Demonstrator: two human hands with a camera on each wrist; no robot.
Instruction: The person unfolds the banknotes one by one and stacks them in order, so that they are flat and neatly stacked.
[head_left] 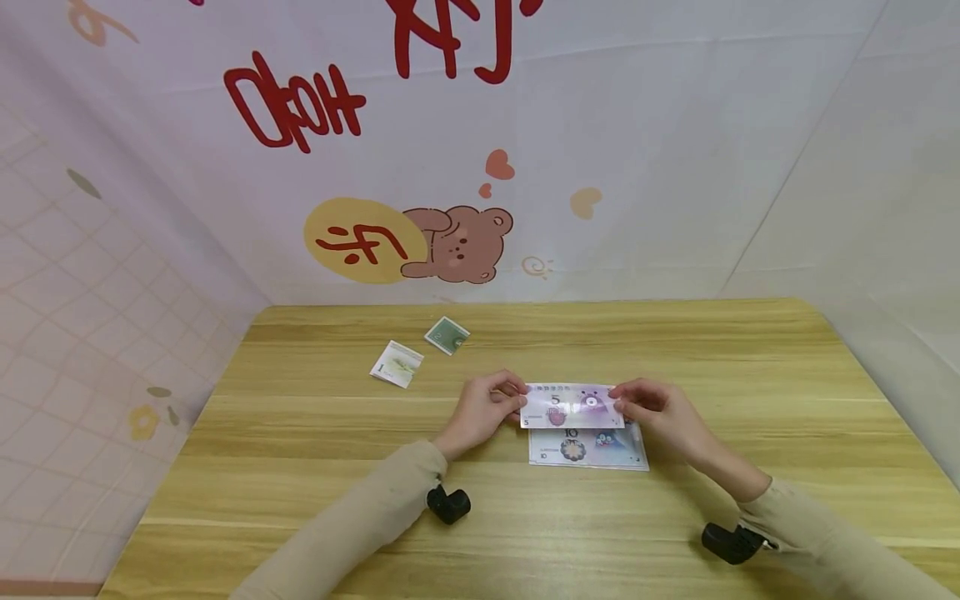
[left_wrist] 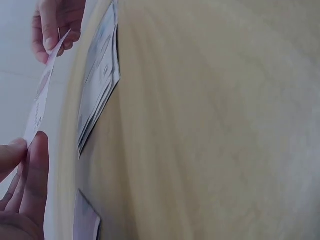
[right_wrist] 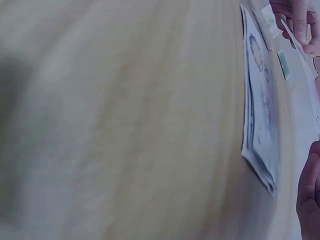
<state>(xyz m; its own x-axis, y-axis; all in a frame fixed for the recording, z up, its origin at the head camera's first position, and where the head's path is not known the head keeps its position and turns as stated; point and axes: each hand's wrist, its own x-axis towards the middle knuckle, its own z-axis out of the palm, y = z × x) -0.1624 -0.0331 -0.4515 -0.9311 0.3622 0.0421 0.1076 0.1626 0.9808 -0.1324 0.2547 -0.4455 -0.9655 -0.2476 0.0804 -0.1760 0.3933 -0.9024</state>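
Between both hands, a purple play banknote (head_left: 572,406) marked 5 is held flat and level above the table. My left hand (head_left: 483,408) pinches its left edge with thumb and fingers. At the opposite edge, my right hand (head_left: 663,412) grips the note the same way. Partly covered by it in the head view lies a small stack of notes (head_left: 588,452), with a bluish 10 on top. The left wrist view shows the stack's layered edges and the corner of another paper note (left_wrist: 86,220) near the left hand.
Farther back on the wooden table (head_left: 300,433) lie a folded white note (head_left: 397,365) marked 1 and a smaller folded green note (head_left: 447,336). A cloth printed with a bear (head_left: 465,246) hangs behind the table's far edge.
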